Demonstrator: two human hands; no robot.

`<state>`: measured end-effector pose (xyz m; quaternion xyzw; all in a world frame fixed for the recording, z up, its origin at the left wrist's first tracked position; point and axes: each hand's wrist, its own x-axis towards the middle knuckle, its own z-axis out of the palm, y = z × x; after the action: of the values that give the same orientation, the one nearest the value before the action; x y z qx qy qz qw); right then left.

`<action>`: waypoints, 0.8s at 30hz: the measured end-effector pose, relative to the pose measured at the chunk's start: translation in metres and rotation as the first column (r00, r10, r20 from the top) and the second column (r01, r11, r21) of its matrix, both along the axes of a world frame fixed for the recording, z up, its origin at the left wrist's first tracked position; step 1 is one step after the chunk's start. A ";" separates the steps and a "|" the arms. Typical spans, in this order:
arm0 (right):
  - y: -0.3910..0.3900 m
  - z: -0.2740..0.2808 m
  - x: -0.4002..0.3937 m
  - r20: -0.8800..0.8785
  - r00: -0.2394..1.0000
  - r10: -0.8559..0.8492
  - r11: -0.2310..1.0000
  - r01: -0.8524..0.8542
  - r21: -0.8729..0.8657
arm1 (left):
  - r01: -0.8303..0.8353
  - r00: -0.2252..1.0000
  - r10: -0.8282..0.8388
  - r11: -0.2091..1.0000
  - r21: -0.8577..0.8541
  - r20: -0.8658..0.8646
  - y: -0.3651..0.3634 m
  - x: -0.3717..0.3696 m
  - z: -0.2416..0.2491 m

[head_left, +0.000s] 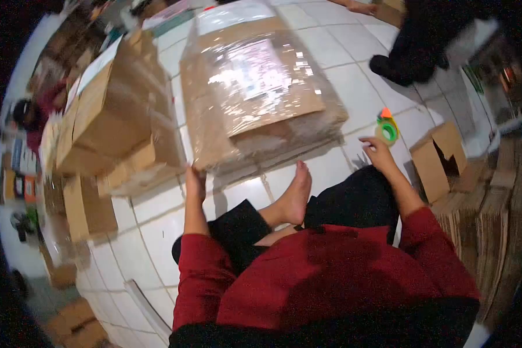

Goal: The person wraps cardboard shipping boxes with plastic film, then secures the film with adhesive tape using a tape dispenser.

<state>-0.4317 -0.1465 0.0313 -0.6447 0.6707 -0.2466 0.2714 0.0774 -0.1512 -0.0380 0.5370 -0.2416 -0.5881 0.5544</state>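
A large cardboard package [272, 107] wrapped in clear plastic lies on the tiled floor in front of me, light glaring off its top. At its near left corner is my left hand [195, 184], fingers pointing forward along the edge; the blur hides how firmly they touch it. My right hand [379, 154] is off the package's near right corner, fingers apart, nothing visible in them. Just beyond that hand, a tape dispenser [387, 129] with a green ring and an orange tip rests on the floor.
Large cardboard boxes [113, 110] stand left of the package, with a smaller carton [87, 203] nearer me. An open box [438, 159] and stacked flat cardboard [481, 232] are at right. Another person's dark-clothed leg [412, 58] is at the upper right; another person [37, 116] is far left.
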 end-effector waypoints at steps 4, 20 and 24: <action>-0.068 -0.056 -0.011 0.314 0.929 -0.197 0.980 0.185 0.067 | -0.013 0.988 -0.020 0.978 0.206 0.154 0.000 -0.009 0.030; -0.102 -0.019 -0.009 0.239 0.961 0.141 0.971 -0.181 0.153 | 0.686 0.044 -0.447 0.663 0.298 0.893 0.011 -0.180 0.101; -0.110 -0.053 -0.013 0.271 0.953 0.138 0.982 -0.168 0.091 | 0.890 -0.123 0.198 0.455 0.020 0.972 -0.052 -0.320 0.164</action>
<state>-0.4451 -0.2561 -0.0213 -0.6401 0.5894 -0.2699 0.4124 -0.2422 -0.2034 0.1258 0.3734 -0.9147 -0.0323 0.1511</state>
